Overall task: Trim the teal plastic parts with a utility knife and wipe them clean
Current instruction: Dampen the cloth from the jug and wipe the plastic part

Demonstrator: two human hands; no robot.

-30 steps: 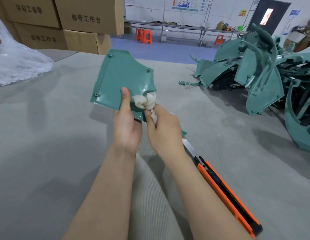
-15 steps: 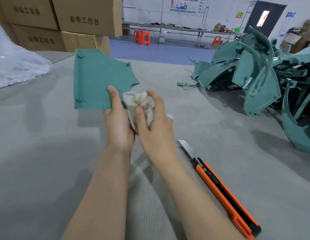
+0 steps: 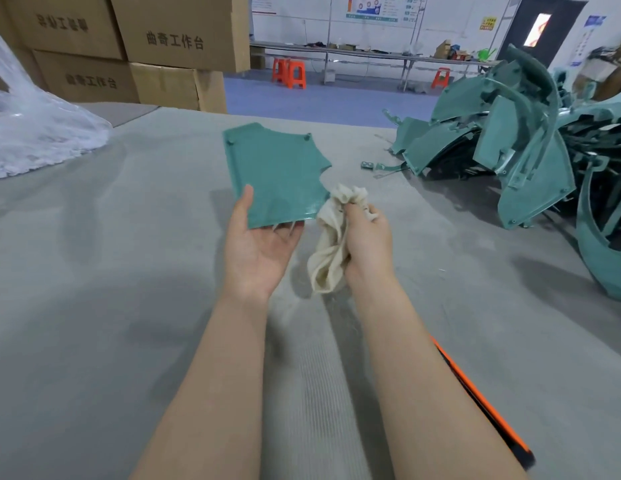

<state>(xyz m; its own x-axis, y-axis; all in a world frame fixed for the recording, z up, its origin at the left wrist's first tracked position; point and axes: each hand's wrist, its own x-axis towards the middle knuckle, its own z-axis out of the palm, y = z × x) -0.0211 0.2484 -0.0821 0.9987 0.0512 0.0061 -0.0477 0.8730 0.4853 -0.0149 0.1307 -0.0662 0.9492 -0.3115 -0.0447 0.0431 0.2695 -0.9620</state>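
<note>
A flat teal plastic panel [image 3: 276, 171] with small bosses at its corners rests on my left hand [image 3: 259, 244], palm up, thumb on the panel's left edge and fingers under its near edge. My right hand [image 3: 366, 244] is closed on a crumpled cream cloth [image 3: 331, 251], which touches the panel's near right corner. The orange and black utility knife [image 3: 482, 403] lies on the grey table [image 3: 94, 306] to the right, mostly hidden behind my right forearm.
A heap of teal plastic parts [image 3: 517, 143] fills the table's right side, with small trimmed scraps [image 3: 368, 165] beside it. Clear plastic wrap [image 3: 35, 140] lies at the far left. Stacked cardboard boxes [image 3: 129, 50] stand behind the table.
The panel has tipped from upright to nearly flat and moved right. My left hand has turned palm up under it. The cloth has shifted from the panel's face to its right corner.
</note>
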